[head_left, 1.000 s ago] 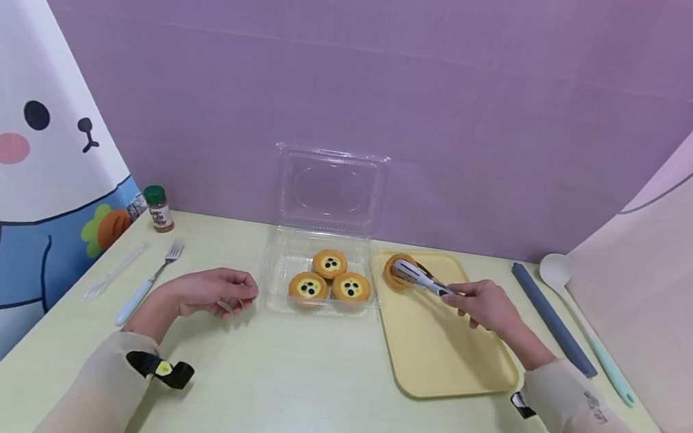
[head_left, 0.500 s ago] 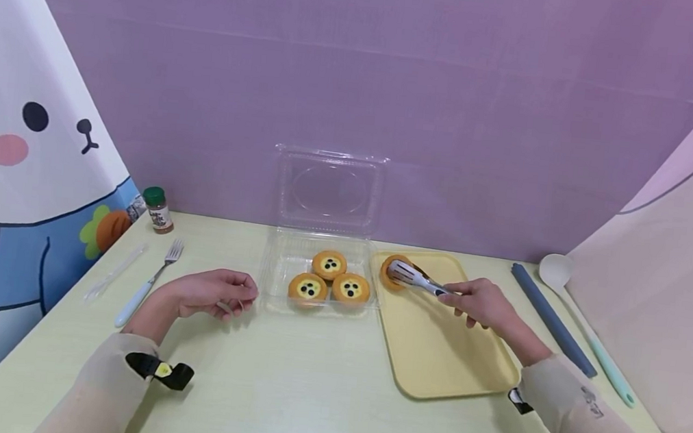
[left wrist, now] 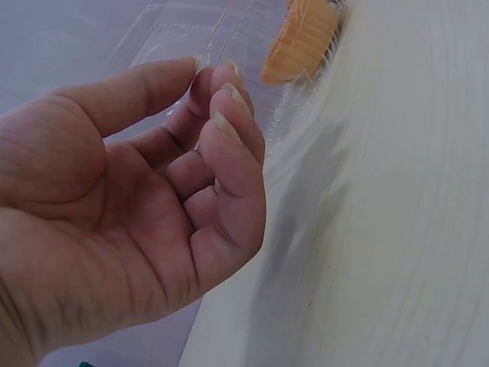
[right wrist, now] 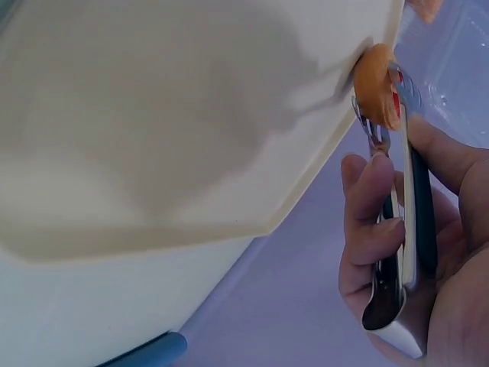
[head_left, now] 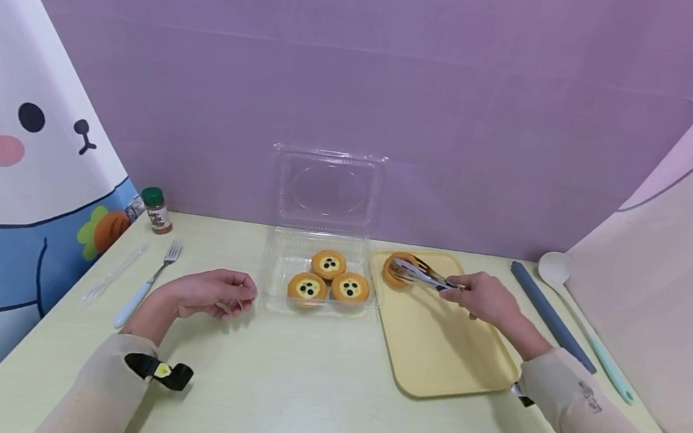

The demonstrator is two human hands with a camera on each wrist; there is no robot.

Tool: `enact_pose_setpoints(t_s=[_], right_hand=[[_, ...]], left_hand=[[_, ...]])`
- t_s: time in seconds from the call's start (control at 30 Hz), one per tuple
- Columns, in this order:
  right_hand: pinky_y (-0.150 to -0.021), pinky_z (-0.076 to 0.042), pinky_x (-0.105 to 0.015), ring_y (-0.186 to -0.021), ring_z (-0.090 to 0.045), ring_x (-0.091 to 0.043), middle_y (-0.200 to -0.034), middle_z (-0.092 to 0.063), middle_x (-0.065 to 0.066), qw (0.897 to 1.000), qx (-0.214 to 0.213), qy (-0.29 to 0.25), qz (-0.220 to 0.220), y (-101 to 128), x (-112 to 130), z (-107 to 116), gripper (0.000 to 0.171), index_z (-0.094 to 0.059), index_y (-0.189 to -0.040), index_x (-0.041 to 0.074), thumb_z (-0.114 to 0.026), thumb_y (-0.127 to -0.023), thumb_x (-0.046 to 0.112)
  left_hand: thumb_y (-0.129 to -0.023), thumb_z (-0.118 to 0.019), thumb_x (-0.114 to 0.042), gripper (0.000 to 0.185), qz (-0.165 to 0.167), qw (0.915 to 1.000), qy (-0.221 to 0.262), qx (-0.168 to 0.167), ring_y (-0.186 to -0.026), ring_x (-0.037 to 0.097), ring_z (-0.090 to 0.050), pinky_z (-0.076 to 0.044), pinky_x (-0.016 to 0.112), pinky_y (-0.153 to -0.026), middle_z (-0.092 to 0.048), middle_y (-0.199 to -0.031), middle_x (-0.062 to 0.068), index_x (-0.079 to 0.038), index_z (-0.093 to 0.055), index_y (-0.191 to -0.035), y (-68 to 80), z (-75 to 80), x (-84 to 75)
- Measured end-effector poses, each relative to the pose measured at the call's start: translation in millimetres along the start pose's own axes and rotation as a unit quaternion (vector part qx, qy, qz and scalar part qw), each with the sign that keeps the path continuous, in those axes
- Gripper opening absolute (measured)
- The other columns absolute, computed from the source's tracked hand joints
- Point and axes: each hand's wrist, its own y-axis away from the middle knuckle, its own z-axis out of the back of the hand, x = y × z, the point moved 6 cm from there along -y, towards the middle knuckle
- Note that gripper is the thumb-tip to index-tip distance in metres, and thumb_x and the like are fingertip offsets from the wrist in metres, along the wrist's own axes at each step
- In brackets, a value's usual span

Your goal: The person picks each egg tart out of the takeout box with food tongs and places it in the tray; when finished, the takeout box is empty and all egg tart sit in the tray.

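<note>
In the head view my left hand [head_left: 210, 294] is at the left edge of a clear plastic clamshell box [head_left: 277, 265]. The left wrist view has thumb and forefinger pinching its rim, the other fingers curled in. Inside the open box lie three round tarts [head_left: 328, 264] with pale filling and dark spots. My right hand [head_left: 484, 297] grips metal tongs [head_left: 418, 272] with dark handles. Over the far left corner of the yellow tray [head_left: 434, 341], the tong ends straddle another tart [head_left: 394, 280]; in the right wrist view the tart [right wrist: 374, 88] is tipped on its side between them.
Left of the box lie a fork [head_left: 152, 282] with a pale blue handle and a clear plastic utensil [head_left: 115, 273]. Behind them stands a green-capped jar [head_left: 158, 212]. To the tray's right are a blue-grey bar [head_left: 551, 315] and a long-handled spoon [head_left: 587, 327].
The tongs and right hand shifted slightly left and then back right around the tart, and the tong arms now show wider apart. My left hand stayed at the box.
</note>
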Motion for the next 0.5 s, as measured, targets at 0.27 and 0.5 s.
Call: enact_pose_setpoints(t_s=[0.27, 0.5], right_hand=[[-0.050, -0.039, -0.033, -0.062, -0.066, -0.020, -0.083, -0.075, -0.010, 0.999, -0.010, 0.043, -0.011, -1.3, -3.5, 5.4, 0.064, -0.056, -0.142, 0.009, -0.066, -0.092, 0.048], [-0.050, -0.039, -0.033, -0.059, -0.062, -0.013, -0.077, -0.072, -0.008, 0.998, -0.018, 0.056, -0.018, -1.3, -4.5, 8.3, 0.069, -0.055, -0.143, 0.012, -0.068, -0.090, 0.053]], left_hand=[[-0.103, -0.057, -0.025, 0.027, 0.000, 1.0000, -0.001, 0.000, -0.077, 0.014, -0.058, -0.050, 0.027, -0.068, -0.059, -0.093, 0.004, 0.000, -0.055, -0.109, 0.1, 0.2, 0.9], [-0.103, -0.056, -0.024, 0.027, 0.000, 1.0000, 0.000, -0.002, -0.077, 0.015, -0.057, -0.050, 0.027, -0.068, -0.059, -0.093, 0.003, 0.002, -0.054, -0.111, -1.1, 0.3, 1.7]])
